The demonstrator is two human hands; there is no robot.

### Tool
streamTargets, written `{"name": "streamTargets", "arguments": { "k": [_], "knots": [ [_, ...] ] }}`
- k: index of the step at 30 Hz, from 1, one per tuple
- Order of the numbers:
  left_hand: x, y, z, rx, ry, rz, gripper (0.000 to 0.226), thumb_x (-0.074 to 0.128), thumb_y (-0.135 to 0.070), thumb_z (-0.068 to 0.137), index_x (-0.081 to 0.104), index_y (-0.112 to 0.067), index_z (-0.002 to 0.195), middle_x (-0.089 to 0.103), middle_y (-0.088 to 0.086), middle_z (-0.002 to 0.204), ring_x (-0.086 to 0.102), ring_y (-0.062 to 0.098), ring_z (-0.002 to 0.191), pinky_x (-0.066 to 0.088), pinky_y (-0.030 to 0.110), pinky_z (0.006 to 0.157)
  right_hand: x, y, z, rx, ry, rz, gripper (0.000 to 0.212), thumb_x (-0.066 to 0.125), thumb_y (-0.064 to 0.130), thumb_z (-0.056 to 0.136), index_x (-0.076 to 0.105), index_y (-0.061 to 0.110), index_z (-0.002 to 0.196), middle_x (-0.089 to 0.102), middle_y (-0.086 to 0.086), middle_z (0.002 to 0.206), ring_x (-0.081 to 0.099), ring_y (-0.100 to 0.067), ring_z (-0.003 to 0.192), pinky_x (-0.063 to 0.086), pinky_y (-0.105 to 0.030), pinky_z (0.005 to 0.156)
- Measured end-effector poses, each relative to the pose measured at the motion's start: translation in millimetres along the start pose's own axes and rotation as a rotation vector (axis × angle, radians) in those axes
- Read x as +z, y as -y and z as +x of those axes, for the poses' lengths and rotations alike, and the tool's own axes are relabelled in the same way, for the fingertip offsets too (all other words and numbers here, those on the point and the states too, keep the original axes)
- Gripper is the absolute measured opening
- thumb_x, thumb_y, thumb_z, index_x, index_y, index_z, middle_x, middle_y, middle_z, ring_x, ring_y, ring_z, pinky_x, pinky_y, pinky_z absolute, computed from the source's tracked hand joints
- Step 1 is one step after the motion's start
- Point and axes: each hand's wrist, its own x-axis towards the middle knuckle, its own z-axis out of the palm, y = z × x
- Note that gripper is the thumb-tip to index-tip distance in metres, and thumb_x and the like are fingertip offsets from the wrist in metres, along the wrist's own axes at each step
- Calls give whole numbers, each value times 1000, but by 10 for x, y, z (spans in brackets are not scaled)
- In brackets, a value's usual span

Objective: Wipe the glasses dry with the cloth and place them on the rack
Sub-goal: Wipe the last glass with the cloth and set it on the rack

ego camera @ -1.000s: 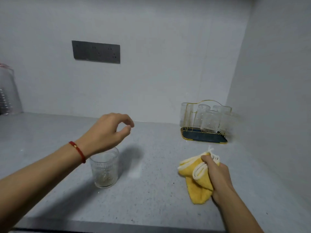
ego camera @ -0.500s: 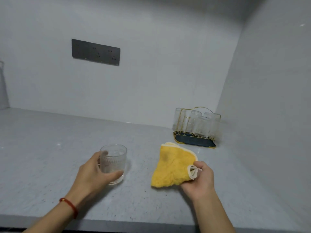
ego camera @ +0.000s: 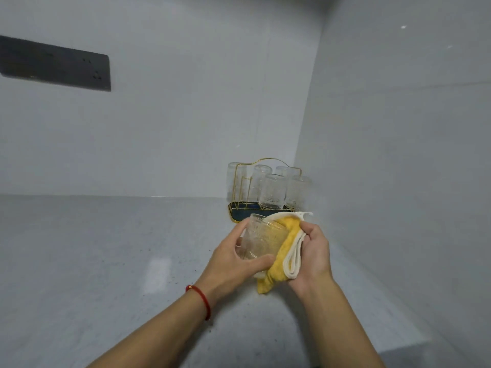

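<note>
Head view: grey desk [ego camera: 93, 261], gold wire rack [ego camera: 265, 192] with glasses at back corner. Both hands raised above desk. Left hand [ego camera: 233, 264] wrapped around ribbed glass [ego camera: 261, 241]; right hand [ego camera: 313, 254] gripping yellow cloth [ego camera: 281, 257], pressed against glass's right side.

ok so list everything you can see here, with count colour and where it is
glass in hand: 1, clear ribbed, held above the counter
cloth: 1, yellow with white edge, against the held glass
rack: 1, gold wire on a dark tray, back right corner
glasses on rack: 5, clear, upside down
socket panel: 1, dark grey, back wall upper left
counter: 1, grey speckled
bracelet: 1, red, left wrist
left hand: grips the glass
right hand: holds the cloth
</note>
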Motion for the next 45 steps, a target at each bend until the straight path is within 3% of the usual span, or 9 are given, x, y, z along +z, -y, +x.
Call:
{"name": "streamTargets", "arguments": {
  "k": [4, 11, 17, 24, 32, 35, 38, 40, 45],
  "knots": [
    [185, 85, 273, -91, 36, -262, 56, 84, -14, 86, 63, -28, 136, 80, 1, 115, 76, 20, 108, 60, 31, 90, -70, 197, 232, -33, 83, 21, 31, 42, 27, 91, 63, 5, 88, 64, -16, 76, 64, -31, 71, 52, -40, 75],
    [216, 339, 433, -212, -5, -419, 52, 81, -8, 86, 64, -21, 134, 78, 8, 118, 75, 29, 111, 58, 49, 101, -430, -43, 581, -47, 230, -50, 30, 48, -14, 85, 61, -8, 111, 56, -24, 98, 61, -30, 84, 56, -42, 78],
    [192, 393, 457, -217, -89, -406, 66, 87, -20, 78, 45, -25, 128, 80, 15, 104, 77, 35, 98, 62, 49, 90, -460, -195, 597, -60, 311, -334, 58, 71, 10, 87, 53, 20, 141, 68, -13, 136, 66, -31, 126, 51, -50, 108],
    [241, 333, 378, -152, -8, -246, 71, 81, -3, 87, 49, -34, 141, 70, 0, 112, 75, 0, 88, 61, 22, 74, -497, -424, 731, -120, 44, -471, 105, 77, 81, 62, 46, 28, 148, 71, -11, 131, 71, -34, 116, 55, -59, 99],
    [303, 287, 361, -89, -85, -51, 59, 90, -12, 76, 60, -31, 124, 71, 3, 111, 74, 7, 86, 63, 28, 73, -571, -311, 753, 36, -10, 106, 89, 36, 77, 92, 57, 5, 139, 71, -28, 123, 70, -46, 113, 48, -66, 104],
    [287, 313, 398, -134, -114, -56, 39, 86, -21, 82, 66, -31, 115, 77, 11, 102, 75, 27, 87, 64, 44, 81, -569, -312, 661, 87, 152, 145, 94, 50, 76, 87, 50, 2, 145, 63, -31, 136, 63, -47, 124, 47, -63, 107],
    [268, 266, 400, -211, -119, -214, 31, 81, -13, 87, 69, -20, 114, 79, 17, 95, 75, 32, 84, 62, 50, 87, -575, -328, 623, 3, 229, 144, 84, 77, 45, 84, 46, -2, 146, 59, -32, 140, 59, -48, 129, 48, -65, 105],
    [245, 223, 374, -221, -96, -273, 32, 80, -8, 87, 69, -14, 117, 79, 19, 93, 74, 29, 83, 63, 46, 86, -561, -325, 602, -22, 234, 81, 67, 69, 29, 89, 47, -4, 144, 61, -33, 136, 62, -48, 125, 50, -65, 103],
    [183, 171, 341, -233, -41, -330, 34, 80, -9, 86, 68, -6, 117, 79, 22, 97, 73, 30, 78, 64, 42, 79, -584, -302, 599, -7, 212, 27, 87, 91, 37, 71, 53, 2, 141, 64, -29, 134, 65, -43, 122, 58, -56, 93]
  ]
}}
